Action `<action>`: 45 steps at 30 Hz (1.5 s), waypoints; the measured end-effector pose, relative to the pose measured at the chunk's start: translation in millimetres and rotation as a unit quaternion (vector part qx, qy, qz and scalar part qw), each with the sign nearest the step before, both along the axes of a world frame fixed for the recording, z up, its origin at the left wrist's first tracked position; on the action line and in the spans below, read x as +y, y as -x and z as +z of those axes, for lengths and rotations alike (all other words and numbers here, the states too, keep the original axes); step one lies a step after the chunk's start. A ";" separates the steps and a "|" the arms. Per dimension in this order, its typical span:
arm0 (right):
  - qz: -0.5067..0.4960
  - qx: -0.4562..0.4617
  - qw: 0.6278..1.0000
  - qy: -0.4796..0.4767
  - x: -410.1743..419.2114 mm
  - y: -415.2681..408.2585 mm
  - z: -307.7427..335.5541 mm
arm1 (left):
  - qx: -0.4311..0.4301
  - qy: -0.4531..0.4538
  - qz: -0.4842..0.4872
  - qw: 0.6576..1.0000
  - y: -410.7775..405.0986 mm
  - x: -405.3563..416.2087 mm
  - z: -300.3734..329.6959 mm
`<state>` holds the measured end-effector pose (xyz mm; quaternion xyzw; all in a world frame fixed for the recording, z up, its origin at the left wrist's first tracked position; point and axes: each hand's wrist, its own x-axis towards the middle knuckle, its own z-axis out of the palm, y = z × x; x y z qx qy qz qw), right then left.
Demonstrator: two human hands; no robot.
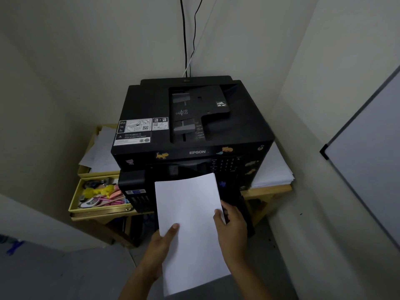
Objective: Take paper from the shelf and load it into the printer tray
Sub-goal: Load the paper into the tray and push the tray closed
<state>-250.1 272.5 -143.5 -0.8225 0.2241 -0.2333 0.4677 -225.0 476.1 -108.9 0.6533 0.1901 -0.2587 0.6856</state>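
Paper stack [190, 226] held in front of Epson printer [194, 135], far edge at the printer's front opening. Left hand [161, 245] pinches left edge, thumb on top. Right hand [231, 228] grips right edge, fingers [218, 215] curled over it.

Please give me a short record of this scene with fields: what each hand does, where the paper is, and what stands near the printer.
left hand: left hand grips the paper stack's left edge, thumb on top
right hand: right hand holds the right edge
paper: white paper stack, far end at the printer's front
printer: black printer on a wooden table
left of printer: yellow tray of stationery
right of printer: loose sheets
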 end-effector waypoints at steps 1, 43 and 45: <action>-0.006 -0.004 1.000 0.012 -1.0 -1.0 -0.7 | -0.001 0.003 -0.001 1.000 0.5 0.1 0.5; 0.165 0.138 0.913 -0.346 -26.6 5.4 35.9 | 0.026 0.068 0.017 0.997 7.1 15.0 -13.2; 0.170 0.134 0.924 -0.314 -26.1 4.5 35.6 | 0.024 0.061 0.015 0.998 7.1 15.0 -12.2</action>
